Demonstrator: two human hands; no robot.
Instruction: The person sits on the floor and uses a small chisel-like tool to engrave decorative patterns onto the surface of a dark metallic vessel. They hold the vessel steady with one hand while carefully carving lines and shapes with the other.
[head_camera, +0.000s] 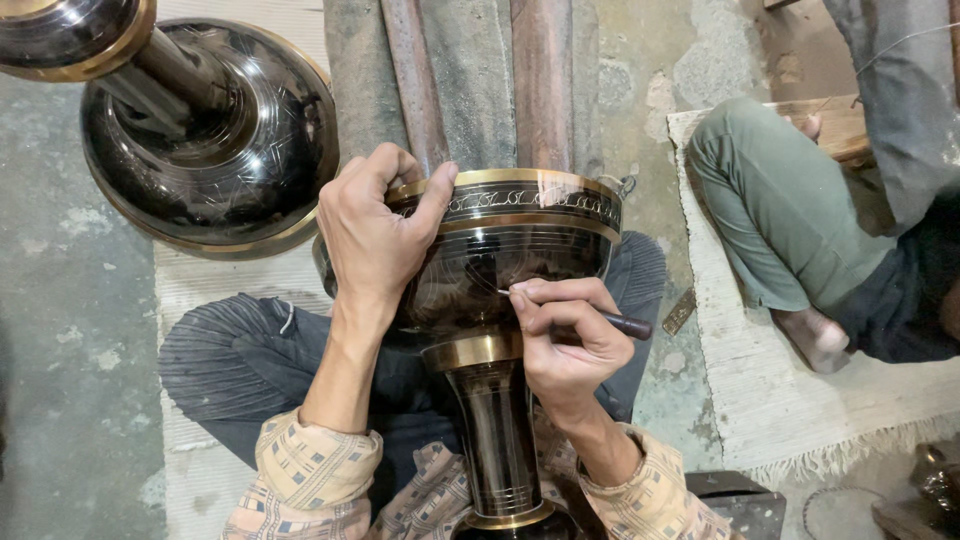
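Observation:
A tall black metal vase (505, 250) with brass bands lies across my lap, its wide mouth pointing away from me. My left hand (375, 235) grips the brass rim, thumb hooked over the engraved band. My right hand (565, 335) holds a thin engraving tool (625, 324) with a dark handle like a pen. The tool's fine metal tip touches the black bowl of the vase just above the brass collar (470, 350). The slim stem (497, 440) runs down between my forearms.
A second, similar black and brass vase (205, 130) lies on the concrete floor at the upper left. Another person sits cross-legged on a pale mat (760, 400) to the right, with a knee in green trousers (775, 200) close by. Wooden posts (540, 80) stand ahead.

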